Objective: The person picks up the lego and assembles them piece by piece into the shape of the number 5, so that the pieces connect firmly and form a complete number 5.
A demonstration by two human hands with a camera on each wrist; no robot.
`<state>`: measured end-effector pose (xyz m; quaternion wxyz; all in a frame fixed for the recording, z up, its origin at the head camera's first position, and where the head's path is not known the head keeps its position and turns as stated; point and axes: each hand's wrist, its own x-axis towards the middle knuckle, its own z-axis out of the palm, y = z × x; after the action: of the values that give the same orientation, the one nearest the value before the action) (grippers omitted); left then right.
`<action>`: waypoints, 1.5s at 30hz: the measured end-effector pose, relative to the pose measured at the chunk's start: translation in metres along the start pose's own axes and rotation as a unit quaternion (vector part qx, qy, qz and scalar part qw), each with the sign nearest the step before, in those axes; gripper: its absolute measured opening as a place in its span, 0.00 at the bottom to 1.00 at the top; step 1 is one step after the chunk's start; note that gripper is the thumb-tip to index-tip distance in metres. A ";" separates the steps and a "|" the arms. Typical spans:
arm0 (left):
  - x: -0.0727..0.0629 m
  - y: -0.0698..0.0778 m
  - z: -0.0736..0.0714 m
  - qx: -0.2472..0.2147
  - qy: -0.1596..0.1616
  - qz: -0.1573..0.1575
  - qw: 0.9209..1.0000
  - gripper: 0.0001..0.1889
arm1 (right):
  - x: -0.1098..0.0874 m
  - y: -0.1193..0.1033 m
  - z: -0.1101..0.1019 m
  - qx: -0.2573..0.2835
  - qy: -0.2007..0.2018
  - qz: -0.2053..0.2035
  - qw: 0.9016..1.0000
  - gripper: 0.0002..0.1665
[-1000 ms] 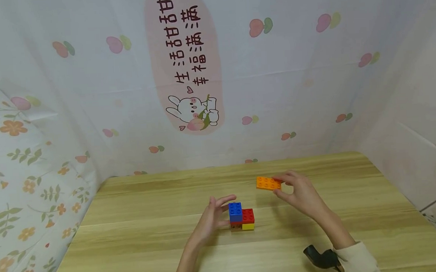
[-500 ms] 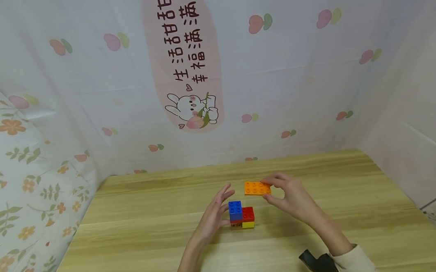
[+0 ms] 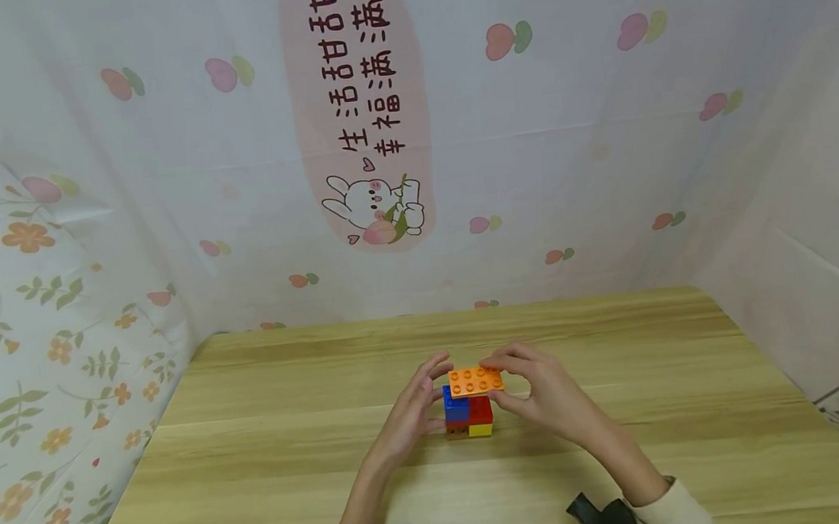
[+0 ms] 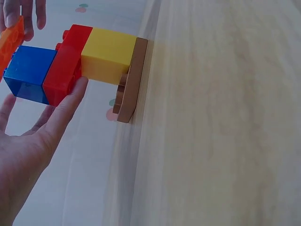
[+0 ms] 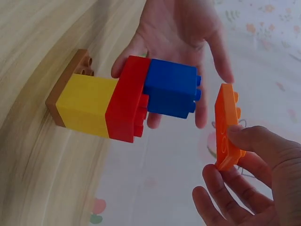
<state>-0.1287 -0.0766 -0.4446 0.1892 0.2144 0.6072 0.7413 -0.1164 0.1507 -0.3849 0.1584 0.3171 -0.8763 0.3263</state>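
A stack of toy building bricks stands upright on the table. Its base is a flat brown brick (image 4: 134,87), which carries a yellow brick (image 5: 89,101). A longer red brick (image 5: 128,101) lies over the yellow one and overhangs it, topped by a blue brick (image 5: 171,87). My right hand (image 3: 547,390) pinches a flat orange brick (image 3: 474,382) by one end. In the right wrist view a gap separates that orange brick from the blue one's studs. Left of the stack is my left hand (image 3: 405,423), fingers extended, the thumb seemingly touching the red brick's underside.
The wooden table (image 3: 273,459) reaches back to a white printed cloth (image 3: 564,159). More cloth with flowers (image 3: 57,352) hangs at the left side. Dark wrist gear (image 3: 604,515) shows by the right sleeve.
My right hand has carried the orange brick leftward from the right of the stack to over the blue and red bricks. My left hand has stayed beside the stack, its upper fingers slightly raised.
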 end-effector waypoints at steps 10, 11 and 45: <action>-0.005 0.019 0.006 0.010 -0.002 0.005 1.000 0.20 | 0.002 -0.001 0.009 0.014 -0.007 0.000 1.000 0.17; -0.005 0.019 0.006 0.012 -0.002 0.006 1.000 0.20 | 0.002 0.000 0.010 0.013 -0.007 0.000 1.000 0.17; -0.005 0.023 0.008 0.025 -0.005 -0.013 1.000 0.20 | -0.001 0.002 0.016 0.016 -0.023 -0.006 1.000 0.16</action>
<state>-0.1206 -0.0774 -0.4209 0.1964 0.2153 0.6274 0.7221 -0.1178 0.1417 -0.3982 0.1350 0.3323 -0.8724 0.3322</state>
